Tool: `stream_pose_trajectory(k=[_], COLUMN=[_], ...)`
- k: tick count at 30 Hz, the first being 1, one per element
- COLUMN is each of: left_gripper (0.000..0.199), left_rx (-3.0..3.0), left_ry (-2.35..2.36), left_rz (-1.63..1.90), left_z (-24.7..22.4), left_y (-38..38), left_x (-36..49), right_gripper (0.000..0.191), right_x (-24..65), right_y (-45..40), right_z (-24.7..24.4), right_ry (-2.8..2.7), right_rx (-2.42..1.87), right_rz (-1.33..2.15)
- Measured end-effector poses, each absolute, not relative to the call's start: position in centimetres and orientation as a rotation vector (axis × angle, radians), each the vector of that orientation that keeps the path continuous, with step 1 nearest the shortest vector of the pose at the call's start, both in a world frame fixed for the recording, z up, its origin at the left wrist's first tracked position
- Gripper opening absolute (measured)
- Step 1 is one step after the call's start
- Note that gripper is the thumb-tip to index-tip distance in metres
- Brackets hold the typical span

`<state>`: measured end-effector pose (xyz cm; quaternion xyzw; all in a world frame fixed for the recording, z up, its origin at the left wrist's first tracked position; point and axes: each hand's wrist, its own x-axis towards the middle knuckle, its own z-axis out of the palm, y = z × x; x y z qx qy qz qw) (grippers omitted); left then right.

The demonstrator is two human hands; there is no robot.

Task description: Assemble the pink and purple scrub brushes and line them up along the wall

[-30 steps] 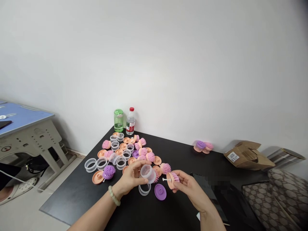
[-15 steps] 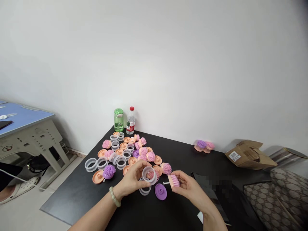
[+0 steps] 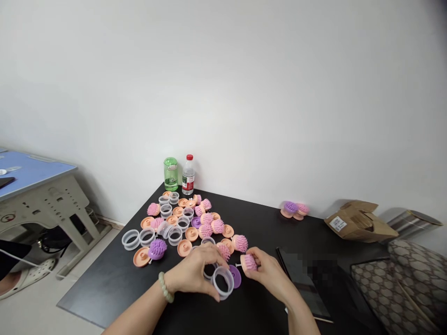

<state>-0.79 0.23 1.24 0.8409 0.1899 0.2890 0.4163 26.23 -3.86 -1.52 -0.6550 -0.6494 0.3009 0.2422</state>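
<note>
My left hand [image 3: 197, 270], a beaded bracelet at its wrist, holds a clear plastic ring [image 3: 223, 282] between thumb and fingers, tilted above the black table. My right hand [image 3: 267, 270] grips a pink bristle head [image 3: 248, 263] with a peach base; its white stem points left. Between the hands a purple disc [image 3: 236, 277] lies partly behind the clear ring. Another clear ring [image 3: 209, 271] shows just behind the held one. Pink bristle heads [image 3: 240, 243] and peach discs [image 3: 184, 248] lie beyond my hands.
Clear rings [image 3: 131, 239] and a purple bristle head [image 3: 157, 249] lie on the left. A green bottle [image 3: 171, 175] and a water bottle [image 3: 188, 176] stand by the wall. Two brushes [image 3: 289, 209], a paper bag [image 3: 359, 222], a dark tablet [image 3: 307, 284] and a patterned bag [image 3: 412, 279] are rightward.
My left hand has moved the clear ring down and slightly right, in front of the purple disc. The bristle head in my right hand has turned slightly and stays near the same spot.
</note>
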Motion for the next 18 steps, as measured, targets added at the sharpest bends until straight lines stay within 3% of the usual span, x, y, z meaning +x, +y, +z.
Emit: stream_pose_trajectory(k=[12,18], left_gripper=[0.058,0.035], left_rx=[2.405,2.554], left_ry=[0.451,0.356], left_rz=[0.666,0.560], left_z=[0.1,-0.2], left_y=[0.2,0.2], left_x=[-0.5,-0.4], right_gripper=[0.019,0.017], right_x=[26.0,25.9], right_y=[-3.6,-3.8], right_z=[-1.2,-1.0], right_ry=[-1.875,-1.870], right_rx=[-1.770,-1.785], right_rz=[0.838,0.788])
